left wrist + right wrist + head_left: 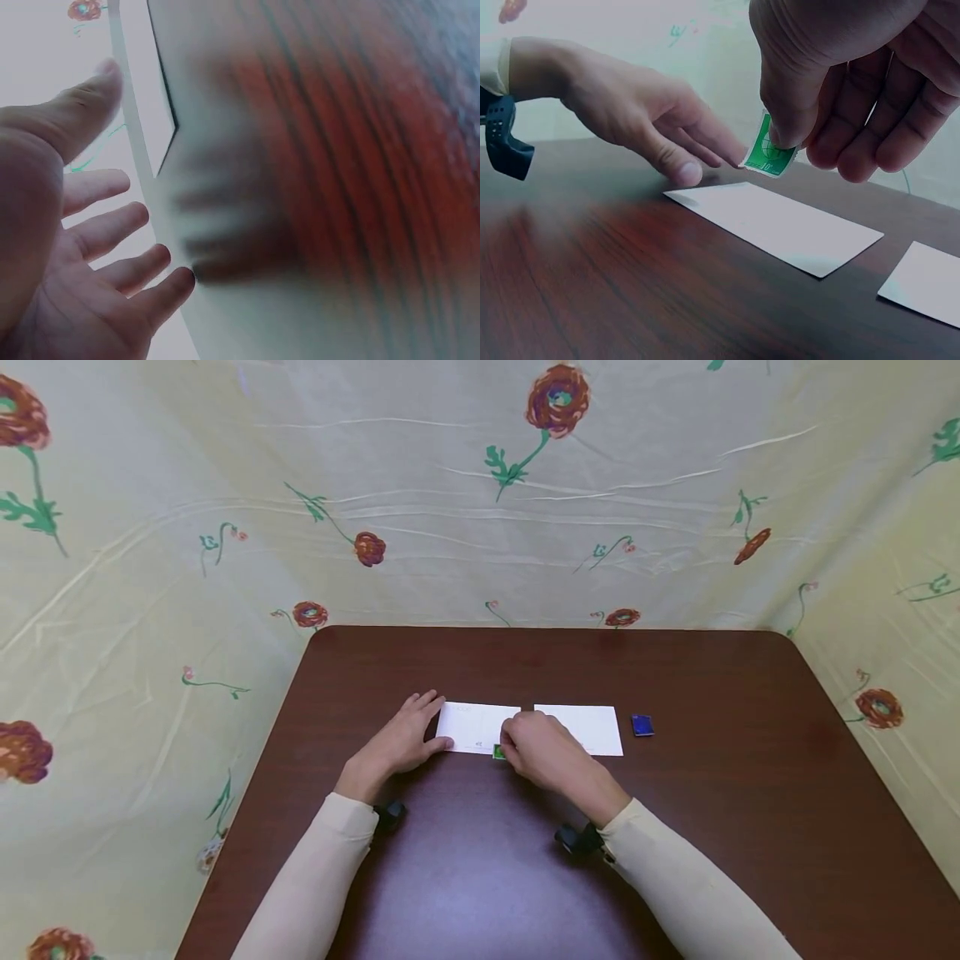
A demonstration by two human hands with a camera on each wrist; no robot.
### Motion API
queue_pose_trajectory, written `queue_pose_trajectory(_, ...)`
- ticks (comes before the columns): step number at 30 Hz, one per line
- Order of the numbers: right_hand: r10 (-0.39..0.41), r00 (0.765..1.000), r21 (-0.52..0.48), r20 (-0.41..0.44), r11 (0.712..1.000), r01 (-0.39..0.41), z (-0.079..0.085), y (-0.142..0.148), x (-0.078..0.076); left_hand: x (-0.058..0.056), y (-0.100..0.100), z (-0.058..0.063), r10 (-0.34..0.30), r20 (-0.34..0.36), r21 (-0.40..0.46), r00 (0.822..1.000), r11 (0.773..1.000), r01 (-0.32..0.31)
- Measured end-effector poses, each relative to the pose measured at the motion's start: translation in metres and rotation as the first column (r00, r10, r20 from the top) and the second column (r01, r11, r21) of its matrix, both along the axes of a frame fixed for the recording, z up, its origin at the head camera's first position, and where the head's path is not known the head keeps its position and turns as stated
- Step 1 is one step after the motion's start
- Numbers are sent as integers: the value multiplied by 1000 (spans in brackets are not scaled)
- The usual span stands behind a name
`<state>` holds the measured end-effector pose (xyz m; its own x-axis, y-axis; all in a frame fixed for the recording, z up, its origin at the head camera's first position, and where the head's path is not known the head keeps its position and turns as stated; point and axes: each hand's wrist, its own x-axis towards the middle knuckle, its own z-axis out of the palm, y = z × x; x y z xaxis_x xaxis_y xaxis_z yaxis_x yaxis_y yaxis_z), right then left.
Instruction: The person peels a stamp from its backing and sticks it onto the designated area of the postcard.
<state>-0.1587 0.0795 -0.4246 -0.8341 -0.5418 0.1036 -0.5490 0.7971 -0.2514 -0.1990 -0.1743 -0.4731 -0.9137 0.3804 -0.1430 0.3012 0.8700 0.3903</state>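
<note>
My right hand [546,748] pinches a small green postage stamp [769,154] between thumb and fingertips. A globe outline and a "10" show on the stamp, whose edges are perforated. In the head view that hand covers the lower right corner of a white paper rectangle [472,727], much like an envelope, with faint marks on it. At this paper's left end lies my left hand [405,735], its fingers and thumb spread along the edge. The left wrist view shows those fingers [112,225] loosely extended, holding nothing.
A second white paper rectangle [588,728] lies just right of the first, partly behind the right hand. Further right is a small dark blue square [642,725]. The dark brown table [480,877] meets a flower-patterned cloth [450,560] at its back edge.
</note>
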Motion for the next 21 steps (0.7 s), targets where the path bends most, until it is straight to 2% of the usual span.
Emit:
queue_pose_trajectory(4, 4, 1000, 9, -12, 1000, -4, 2, -3, -3, 2, -1, 5, -21, -48, 31, 999, 999, 22)
queue_pose_trajectory(9, 2, 1000, 16, -8, 1000, -2, 5, -5, -5, 7, 4, 17, -52, -113, 81, 992, 995, 61)
queue_pose_trajectory(16, -11, 1000, 12, -8, 1000, 11, 10, -5, -7, 16, 19, 36, -87, -156, 177, 984, 978, 114)
queue_pose_trajectory(21, -26, 999, 7, -27, 1000, 26, 12, -4, -8, 21, 28, 43, -123, -184, 204, 975, 966, 161)
